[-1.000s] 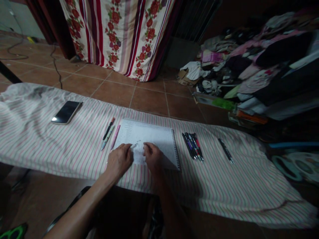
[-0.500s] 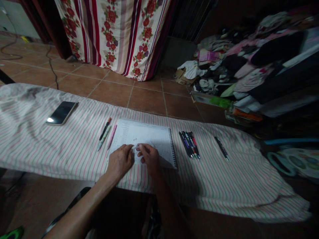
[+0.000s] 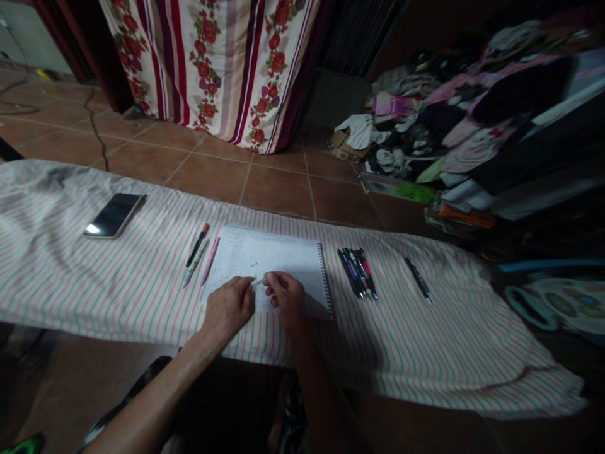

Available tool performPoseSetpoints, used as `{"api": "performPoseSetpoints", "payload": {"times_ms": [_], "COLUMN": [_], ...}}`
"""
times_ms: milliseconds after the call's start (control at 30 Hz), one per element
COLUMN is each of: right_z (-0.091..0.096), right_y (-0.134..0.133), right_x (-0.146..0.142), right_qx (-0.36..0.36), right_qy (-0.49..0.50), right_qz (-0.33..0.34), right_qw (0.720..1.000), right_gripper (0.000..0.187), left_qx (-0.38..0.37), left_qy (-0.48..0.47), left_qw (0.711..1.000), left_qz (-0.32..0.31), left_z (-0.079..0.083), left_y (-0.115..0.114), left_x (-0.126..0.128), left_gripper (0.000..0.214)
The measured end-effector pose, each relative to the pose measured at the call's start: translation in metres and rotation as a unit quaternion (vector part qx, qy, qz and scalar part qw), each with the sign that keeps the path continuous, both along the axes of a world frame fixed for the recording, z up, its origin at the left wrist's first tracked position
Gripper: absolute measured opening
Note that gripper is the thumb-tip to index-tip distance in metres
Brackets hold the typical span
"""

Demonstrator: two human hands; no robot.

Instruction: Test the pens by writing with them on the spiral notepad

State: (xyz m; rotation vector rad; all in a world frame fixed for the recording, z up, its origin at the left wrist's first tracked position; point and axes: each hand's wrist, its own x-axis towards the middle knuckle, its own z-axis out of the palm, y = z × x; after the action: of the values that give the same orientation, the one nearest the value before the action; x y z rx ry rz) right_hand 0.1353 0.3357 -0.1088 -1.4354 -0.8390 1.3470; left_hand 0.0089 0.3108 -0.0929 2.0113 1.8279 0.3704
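Over a spiral notebook (image 3: 283, 249) with written pages, my two hands are close together, each closed in a pinch. A thin, pale, stick-like piece (image 3: 258, 282) spans the gap between their fingertips; its exact kind is too small to make out. My left hand (image 3: 231, 302) grips its left end and my right hand (image 3: 286, 295) its right end. A tiny dark part (image 3: 254, 264) lies on the page just beyond them. Left of the notebook are a pink pen (image 3: 210, 261), a pale green pen (image 3: 195, 263) and a black pen with an orange end (image 3: 197, 244).
Right of the notebook lies a bunch of pens (image 3: 358, 274), and farther right a single black pen (image 3: 418, 280). A phone (image 3: 115, 216) rests at the left on the striped cloth (image 3: 425, 353). Beyond are a floral curtain (image 3: 212, 69) and heaped clothes (image 3: 454, 120).
My hands have drawn slightly apart, so more of the pale piece shows between the fingertips. The whole view has shifted a little; the pens and notebook stay in place.
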Motion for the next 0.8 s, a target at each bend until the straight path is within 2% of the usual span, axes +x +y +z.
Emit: {"api": "performPoseSetpoints", "payload": {"times_ms": [800], "right_z": [0.0], "right_y": [0.014], "right_x": [0.037], "right_qx": [0.011], "right_qy": [0.009], "right_qz": [-0.121], "right_qw": [0.993], "right_gripper": [0.028], "left_qx": [-0.013], "left_qy": [-0.003], "left_qw": [1.0], "left_qz": [-0.006], "left_z": [0.005], "left_y": [-0.002], "left_x": [-0.011], "left_gripper": [0.031]}}
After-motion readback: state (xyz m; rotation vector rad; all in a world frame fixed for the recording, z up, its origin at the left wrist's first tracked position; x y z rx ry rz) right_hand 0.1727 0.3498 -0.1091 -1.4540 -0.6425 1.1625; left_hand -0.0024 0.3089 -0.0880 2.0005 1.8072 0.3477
